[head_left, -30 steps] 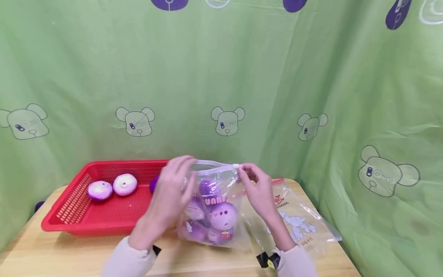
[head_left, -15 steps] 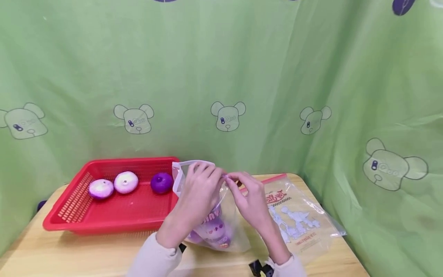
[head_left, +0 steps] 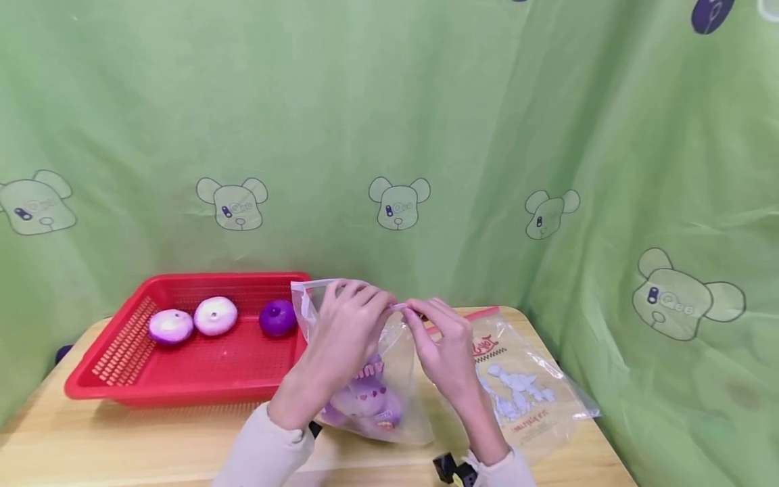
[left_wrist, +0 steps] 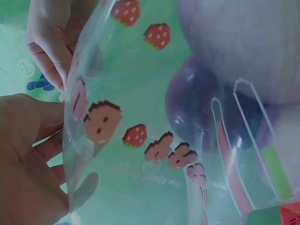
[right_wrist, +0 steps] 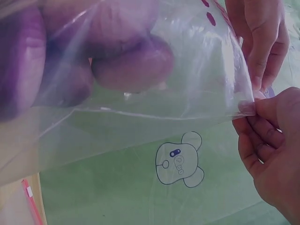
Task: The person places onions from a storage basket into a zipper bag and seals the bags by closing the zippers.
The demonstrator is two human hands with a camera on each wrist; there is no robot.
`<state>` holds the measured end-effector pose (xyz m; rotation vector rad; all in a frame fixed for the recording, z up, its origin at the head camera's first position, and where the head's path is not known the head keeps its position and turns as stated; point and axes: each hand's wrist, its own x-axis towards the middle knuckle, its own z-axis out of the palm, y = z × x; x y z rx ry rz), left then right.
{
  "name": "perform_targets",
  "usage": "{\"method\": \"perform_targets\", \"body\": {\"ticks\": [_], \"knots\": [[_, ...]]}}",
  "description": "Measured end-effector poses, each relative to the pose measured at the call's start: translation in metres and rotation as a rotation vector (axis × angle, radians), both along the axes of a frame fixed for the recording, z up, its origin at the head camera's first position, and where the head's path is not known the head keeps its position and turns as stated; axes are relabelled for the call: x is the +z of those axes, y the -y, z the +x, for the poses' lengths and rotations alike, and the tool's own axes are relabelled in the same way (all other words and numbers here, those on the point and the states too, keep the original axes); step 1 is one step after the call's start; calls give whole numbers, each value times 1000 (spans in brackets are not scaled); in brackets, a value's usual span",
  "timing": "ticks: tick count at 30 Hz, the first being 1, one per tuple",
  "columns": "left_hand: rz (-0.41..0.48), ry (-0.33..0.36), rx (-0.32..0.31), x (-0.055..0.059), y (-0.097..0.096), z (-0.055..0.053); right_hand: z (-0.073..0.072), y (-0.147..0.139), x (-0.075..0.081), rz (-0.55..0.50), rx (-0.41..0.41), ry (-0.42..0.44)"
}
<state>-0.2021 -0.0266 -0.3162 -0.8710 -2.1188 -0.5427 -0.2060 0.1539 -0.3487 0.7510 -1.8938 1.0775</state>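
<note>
A clear zip bag printed with strawberries and other small pictures holds several round purple vegetables. Its far left part of the mouth gapes, with the white zip strip showing. My left hand pinches the strip near the right corner, and its fingers hide part of the mouth. Thumb and forefinger of my right hand grip that corner, close against the left fingertips. Between them shows a small lilac piece of the zip. In the right wrist view, the right thumb presses the bag edge.
Left of the bag stands a red plastic basket with two whitish-purple vegetables and a dark purple one. A flat clear bag with a red zip lies at right on the wooden table. A green curtain hangs behind.
My left hand has come from the bag's left side across to the right corner, beside the right hand. The bag has twisted and tilted; since half a second ago little has moved.
</note>
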Motion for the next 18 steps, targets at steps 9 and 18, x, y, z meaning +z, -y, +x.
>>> {"method": "perform_targets", "body": {"ticks": [9, 18], "knots": [[-19, 22, 32, 0, 5, 0, 0, -9, 0, -30, -19, -1], [-33, 45, 18, 2, 7, -1, 1, -20, 2, -42, -67, 35]]}}
